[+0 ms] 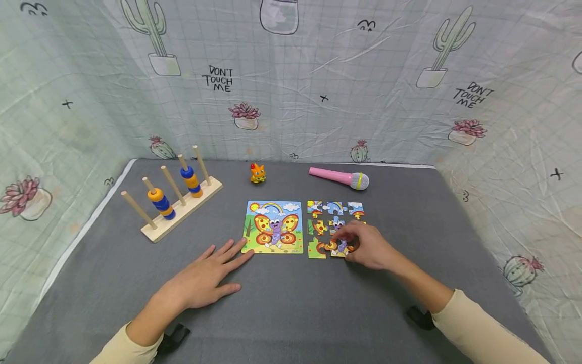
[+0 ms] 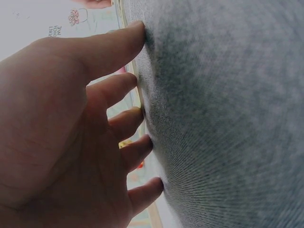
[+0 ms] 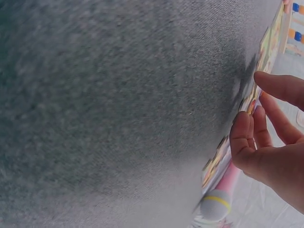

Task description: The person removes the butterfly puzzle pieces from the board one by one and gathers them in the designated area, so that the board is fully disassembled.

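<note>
My left hand (image 1: 204, 275) lies spread on the table, its fingertips at the lower left corner of a square butterfly picture board (image 1: 271, 250). In the left wrist view, the left hand's fingers (image 2: 128, 121) are stretched out and meet the grey cloth. Thumb and fingers of my right hand (image 1: 368, 246) pinch a puzzle piece (image 1: 339, 246) showing the butterfly's lower body, in the bottom row. Around it lie other puzzle pieces (image 1: 317, 248) in rows, partly covered by the hand. In the right wrist view, the right hand (image 3: 270, 128) is curled low over the pieces.
A wooden peg rack (image 1: 182, 210) with blue and orange rings stands at the left. Behind the board sits a small orange toy figure (image 1: 257, 173). A pink toy microphone (image 1: 338, 177) lies behind the pieces. Patterned cloth (image 1: 291, 91) hangs around the grey table (image 1: 291, 313).
</note>
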Available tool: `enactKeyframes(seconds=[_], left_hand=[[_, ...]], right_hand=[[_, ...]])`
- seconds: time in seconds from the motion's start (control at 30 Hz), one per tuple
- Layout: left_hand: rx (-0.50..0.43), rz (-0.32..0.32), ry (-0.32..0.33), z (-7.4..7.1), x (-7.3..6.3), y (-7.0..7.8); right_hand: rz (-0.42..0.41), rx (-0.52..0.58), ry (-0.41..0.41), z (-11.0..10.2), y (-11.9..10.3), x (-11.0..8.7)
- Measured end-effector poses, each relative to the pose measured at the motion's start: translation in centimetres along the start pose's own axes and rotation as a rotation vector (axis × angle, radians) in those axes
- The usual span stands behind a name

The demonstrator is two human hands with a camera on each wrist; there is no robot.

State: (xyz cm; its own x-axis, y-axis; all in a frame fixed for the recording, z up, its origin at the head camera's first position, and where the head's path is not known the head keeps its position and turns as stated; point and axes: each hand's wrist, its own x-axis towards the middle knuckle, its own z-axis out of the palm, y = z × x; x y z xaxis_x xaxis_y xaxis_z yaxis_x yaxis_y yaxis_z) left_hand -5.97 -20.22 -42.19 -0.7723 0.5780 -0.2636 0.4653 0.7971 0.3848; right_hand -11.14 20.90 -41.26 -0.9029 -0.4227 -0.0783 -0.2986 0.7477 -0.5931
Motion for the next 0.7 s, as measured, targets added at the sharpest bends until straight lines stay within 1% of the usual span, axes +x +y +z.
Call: enactKeyframes(seconds=[0.13, 0.27, 0.4, 0.7], left_hand=[[0.000, 0.000, 0.004, 0.10, -0.02, -0.05], [0.002, -0.004, 0.004, 0.26, 0.01, -0.12], [0.005, -0.004, 0.003, 0.31, 0.07, -0.16], [0.008, 0.001, 0.005, 0.21, 0.03, -0.18]], right_hand=[[0.004, -0.001, -0.010, 0.04, 0.31, -0.09], [-0.010, 0.003, -0.020, 0.20, 0.56, -0.17], [-0.028, -0.001, -0.019, 0.39, 0.66, -0.20], [-0.027, -0.005, -0.018, 0.33, 0.69, -0.25]])
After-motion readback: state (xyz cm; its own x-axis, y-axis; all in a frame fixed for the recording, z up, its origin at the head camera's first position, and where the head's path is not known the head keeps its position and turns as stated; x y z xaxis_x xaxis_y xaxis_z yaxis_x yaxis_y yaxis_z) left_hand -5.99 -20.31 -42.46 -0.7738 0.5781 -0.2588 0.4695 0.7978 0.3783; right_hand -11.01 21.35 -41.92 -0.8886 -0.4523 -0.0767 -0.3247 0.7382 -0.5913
